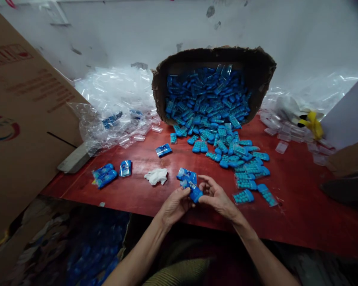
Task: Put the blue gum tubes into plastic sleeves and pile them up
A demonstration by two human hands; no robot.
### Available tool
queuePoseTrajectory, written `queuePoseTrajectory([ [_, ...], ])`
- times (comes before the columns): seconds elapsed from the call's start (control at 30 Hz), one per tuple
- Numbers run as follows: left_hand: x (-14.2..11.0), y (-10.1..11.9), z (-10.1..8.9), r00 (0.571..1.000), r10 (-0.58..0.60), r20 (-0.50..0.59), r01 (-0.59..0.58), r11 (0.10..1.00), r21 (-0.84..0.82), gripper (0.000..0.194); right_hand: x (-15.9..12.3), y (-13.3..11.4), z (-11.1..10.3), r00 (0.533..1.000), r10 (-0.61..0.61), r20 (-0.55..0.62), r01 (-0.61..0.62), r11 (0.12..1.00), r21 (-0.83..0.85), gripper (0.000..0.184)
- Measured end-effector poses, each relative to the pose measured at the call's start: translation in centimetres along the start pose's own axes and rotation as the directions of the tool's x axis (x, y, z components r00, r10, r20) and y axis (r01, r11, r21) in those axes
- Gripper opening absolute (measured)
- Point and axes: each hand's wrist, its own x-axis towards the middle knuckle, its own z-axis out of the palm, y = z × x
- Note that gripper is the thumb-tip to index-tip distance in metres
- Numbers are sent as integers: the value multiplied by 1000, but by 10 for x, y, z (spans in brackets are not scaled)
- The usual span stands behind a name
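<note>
Over the front of the red table, my left hand pinches a small blue pack between thumb and fingers. The thumb of my right hand presses the pack's right end, and its index finger is raised and curled. Just beyond the held pack lies a blue printed sleeve or packet. To the left are a crumpled white cloth or tissue and another blue printed packet. Right of my hands, clear packs of turquoise balls with blue caps lie loose.
A torn carton on its side spills many blue-capped packs onto the red table. Blue printed packs lie at the left. Clear plastic bags stand behind, a large cardboard box at far left, and a yellow item at right.
</note>
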Motion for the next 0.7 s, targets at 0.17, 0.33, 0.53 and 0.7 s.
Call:
queuePoseTrajectory([
  [0.17, -1, 0, 0, 995, -20, 94, 20, 1000, -2, 23, 1, 2, -10, 996, 11, 85, -16, 999, 51, 67],
  [0.33, 0, -6, 6, 998, 48, 30, -47, 999, -17, 24, 1, 6, -9, 995, 22, 94, -27, 998, 51, 61],
  [0.53, -4, -10, 9, 998, 53, -22, -53, 999, 11, 23, 0, 12, -2, 996, 3, 90, -9, 998, 65, 56],
  [0.7, -12, -6, 7, 1000, 23, 12, -24, 999, 43, 24, 0, 14, -3, 997, 8, 78, -17, 994, 109, 57],
])
